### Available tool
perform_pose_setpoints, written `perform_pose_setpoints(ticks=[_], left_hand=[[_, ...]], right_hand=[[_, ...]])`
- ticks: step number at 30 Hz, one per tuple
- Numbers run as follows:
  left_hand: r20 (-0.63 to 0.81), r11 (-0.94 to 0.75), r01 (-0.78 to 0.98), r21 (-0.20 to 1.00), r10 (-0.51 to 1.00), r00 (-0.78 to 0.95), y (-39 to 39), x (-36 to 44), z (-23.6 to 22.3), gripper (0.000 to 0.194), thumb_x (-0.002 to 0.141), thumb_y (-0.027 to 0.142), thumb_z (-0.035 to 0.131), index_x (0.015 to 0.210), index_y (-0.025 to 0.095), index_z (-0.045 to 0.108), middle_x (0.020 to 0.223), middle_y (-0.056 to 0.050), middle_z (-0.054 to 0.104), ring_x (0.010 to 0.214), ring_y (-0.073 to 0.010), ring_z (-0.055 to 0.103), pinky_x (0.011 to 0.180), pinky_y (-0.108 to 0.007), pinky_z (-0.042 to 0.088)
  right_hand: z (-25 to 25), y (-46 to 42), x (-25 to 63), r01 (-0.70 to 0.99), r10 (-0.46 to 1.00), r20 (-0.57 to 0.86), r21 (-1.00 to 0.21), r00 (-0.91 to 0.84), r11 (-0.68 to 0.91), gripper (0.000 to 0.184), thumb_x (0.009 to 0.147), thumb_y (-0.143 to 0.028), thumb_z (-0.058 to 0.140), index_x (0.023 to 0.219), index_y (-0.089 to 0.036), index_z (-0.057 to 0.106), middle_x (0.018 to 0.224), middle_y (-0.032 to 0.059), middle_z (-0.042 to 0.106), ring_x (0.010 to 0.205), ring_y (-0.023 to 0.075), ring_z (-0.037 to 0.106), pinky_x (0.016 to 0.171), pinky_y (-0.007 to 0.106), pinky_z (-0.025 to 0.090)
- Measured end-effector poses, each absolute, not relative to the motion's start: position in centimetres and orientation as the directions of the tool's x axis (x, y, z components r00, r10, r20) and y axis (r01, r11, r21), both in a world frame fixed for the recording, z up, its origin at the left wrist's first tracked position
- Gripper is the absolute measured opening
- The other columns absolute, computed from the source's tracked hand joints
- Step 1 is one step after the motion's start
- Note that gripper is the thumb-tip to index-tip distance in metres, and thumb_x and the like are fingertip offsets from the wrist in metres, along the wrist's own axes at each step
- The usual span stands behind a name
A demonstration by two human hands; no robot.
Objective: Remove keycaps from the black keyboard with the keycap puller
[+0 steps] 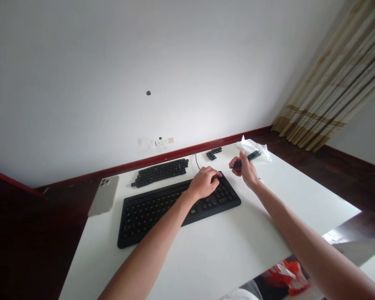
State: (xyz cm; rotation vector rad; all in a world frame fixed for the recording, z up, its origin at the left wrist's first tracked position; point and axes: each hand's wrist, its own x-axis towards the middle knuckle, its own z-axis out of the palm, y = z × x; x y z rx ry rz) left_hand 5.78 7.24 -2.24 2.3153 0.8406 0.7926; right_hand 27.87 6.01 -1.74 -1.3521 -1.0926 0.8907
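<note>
A black keyboard (162, 208) lies across the white table (237, 246). My left hand (203, 182) rests on its upper right part, fingers curled down over the keys near the number pad. My right hand (245, 168) hovers just right of the keyboard's far corner, closed round a slim black tool (249, 158) whose thin tip points left toward my left hand. Behind the keyboard a block of removed black keycaps (161, 171) is laid out in rows. A smaller group of keycaps (213, 153) lies further right near the wall.
A smartphone (104, 195) lies face down at the table's left edge. A crumpled clear plastic bag (253, 148) sits at the far right corner. The keyboard's cable (196, 160) runs to the back edge. A wall socket (165, 141) and curtain (337, 91) stand beyond.
</note>
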Motion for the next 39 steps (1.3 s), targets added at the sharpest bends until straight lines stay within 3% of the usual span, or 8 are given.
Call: perform_pose_setpoints(ticks=[3, 6, 14, 23, 39], left_hand=[[0.332, -0.717, 0.422, 0.555, 0.656, 0.678, 6.8, 5.8, -2.4, 0.026, 0.095, 0.022, 0.062, 0.117, 0.023, 0.077, 0.126, -0.008, 0.069, 0.123, -0.029, 0.059, 0.113, -0.045, 0.051], [0.334, -0.734, 0.42, 0.533, 0.639, 0.693, 6.8, 5.8, -2.6, 0.024, 0.093, 0.024, 0.066, 0.114, 0.023, 0.079, 0.128, -0.008, 0.068, 0.123, -0.0289, 0.058, 0.116, -0.045, 0.05], [0.332, -0.738, 0.364, 0.568, 0.61, 0.719, 7.3, 5.7, -2.6, 0.026, 0.09, 0.023, 0.068, 0.112, 0.025, 0.082, 0.127, -0.005, 0.07, 0.125, -0.0277, 0.058, 0.117, -0.044, 0.048], [0.329, -0.74, 0.347, 0.576, 0.599, 0.73, 7.4, 5.5, -2.3, 0.026, 0.089, 0.023, 0.069, 0.111, 0.027, 0.083, 0.126, -0.004, 0.072, 0.124, -0.0273, 0.059, 0.116, -0.043, 0.048], [0.343, -0.752, 0.339, 0.565, 0.588, 0.733, 7.7, 5.6, -2.8, 0.027, 0.088, 0.022, 0.07, 0.11, 0.029, 0.083, 0.125, -0.003, 0.072, 0.125, -0.027, 0.059, 0.118, -0.043, 0.046]], right_hand=[[-1.6, 6.0, 27.8, 0.153, 0.948, 0.115, -0.986, 0.297, 0.071, 0.064, 0.093, -0.081, 0.049, 0.07, -0.022, 0.057, 0.07, 0.0098, 0.068, 0.047, 0.0144, 0.047, 0.042, 0.03, 0.031], [-1.7, 5.8, 27.5, 0.202, 0.958, 0.134, -0.976, 0.255, 0.082, 0.055, 0.09, -0.074, 0.064, 0.071, -0.022, 0.056, 0.071, 0.0083, 0.071, 0.046, 0.014, 0.049, 0.043, 0.03, 0.035], [-2.1, 5.4, 27.3, 0.496, 0.977, 0.14, -0.867, 0.158, 0.044, 0.06, 0.097, -0.07, 0.055, 0.062, -0.021, 0.062, 0.048, 0.0009, 0.057, 0.047, 0.0144, 0.053, 0.052, 0.028, 0.042], [-2.1, 5.7, 28.1, 0.472, 0.996, 0.074, -0.881, 0.041, 0.046, 0.059, 0.098, -0.068, 0.055, 0.065, -0.021, 0.068, 0.064, 0.0044, 0.071, 0.053, 0.0155, 0.059, 0.057, 0.028, 0.048], [-2.2, 5.8, 27.6, 0.53, 0.988, 0.153, -0.84, 0.029, 0.115, 0.059, 0.097, -0.07, 0.053, 0.066, -0.022, 0.066, 0.062, 0.0032, 0.068, 0.055, 0.0167, 0.058, 0.06, 0.029, 0.047]])
